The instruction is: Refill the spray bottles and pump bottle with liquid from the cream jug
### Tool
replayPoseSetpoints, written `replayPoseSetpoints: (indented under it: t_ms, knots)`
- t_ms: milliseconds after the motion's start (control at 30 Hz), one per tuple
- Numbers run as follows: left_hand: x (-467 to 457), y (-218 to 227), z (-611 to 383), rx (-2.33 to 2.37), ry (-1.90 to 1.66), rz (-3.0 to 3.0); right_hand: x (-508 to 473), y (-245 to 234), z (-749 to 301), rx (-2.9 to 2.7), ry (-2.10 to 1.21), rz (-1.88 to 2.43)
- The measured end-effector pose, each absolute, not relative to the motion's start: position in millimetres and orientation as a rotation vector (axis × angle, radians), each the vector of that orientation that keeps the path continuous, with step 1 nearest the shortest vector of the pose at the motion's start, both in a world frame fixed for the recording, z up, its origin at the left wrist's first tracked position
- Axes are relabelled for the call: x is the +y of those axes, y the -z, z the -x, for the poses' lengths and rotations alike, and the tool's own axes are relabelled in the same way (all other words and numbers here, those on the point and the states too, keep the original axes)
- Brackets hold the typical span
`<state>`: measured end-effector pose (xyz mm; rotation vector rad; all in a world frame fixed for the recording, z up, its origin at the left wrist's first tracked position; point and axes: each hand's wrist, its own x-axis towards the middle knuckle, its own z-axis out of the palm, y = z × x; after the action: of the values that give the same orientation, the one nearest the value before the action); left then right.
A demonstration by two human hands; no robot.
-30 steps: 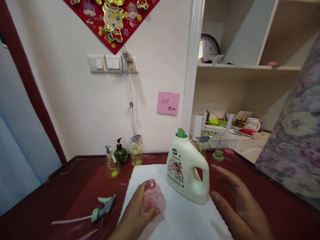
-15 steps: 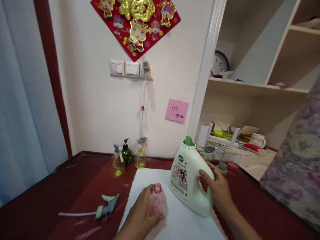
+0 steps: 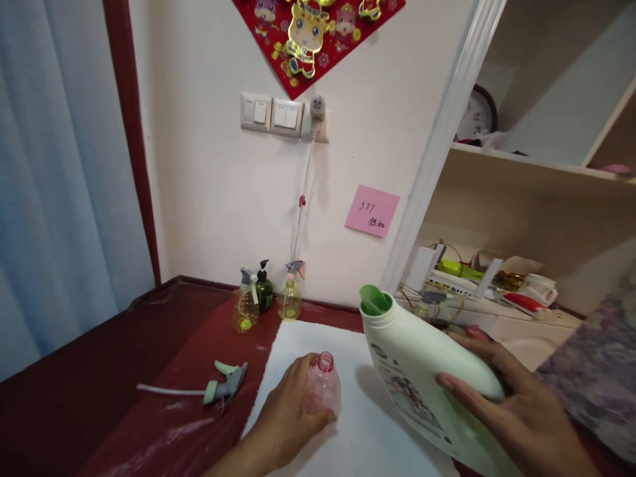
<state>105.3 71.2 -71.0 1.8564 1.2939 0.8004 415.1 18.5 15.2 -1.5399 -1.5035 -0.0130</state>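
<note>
My left hand grips a small clear pink bottle that stands upright and uncapped on a white cloth. My right hand holds a big cream detergent jug lifted off the cloth and tilted left, its green spout pointing toward the pink bottle. The spout is above and to the right of the bottle's mouth, apart from it. A detached grey-green spray head with its tube lies on the red table to the left of the cloth.
Two yellow spray bottles and a dark green pump bottle stand at the wall. Behind the jug is another spray bottle. Shelves with clutter fill the right. A blue curtain hangs left.
My right hand reached the jug, took hold of it, then lifted and tipped it left toward the pink bottle. My left hand stayed on the bottle. The camera shifted left.
</note>
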Motion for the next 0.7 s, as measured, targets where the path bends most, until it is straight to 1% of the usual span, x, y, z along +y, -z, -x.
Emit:
replayPoseSetpoints:
  t_ms: [200, 467, 700]
  knots:
    - [69, 68, -105, 1.272, -0.816, -1.859, -5, -13, -417, -1.980, 0.373, 1.295]
    - [70, 68, -106, 1.277, -0.800, -1.857, -11, -21, -402, -2.187, 0.849, 1.120]
    - [72, 72, -106, 1.270, -0.800, -1.876, -8, -18, -403, -2.253, 1.018, 1.067]
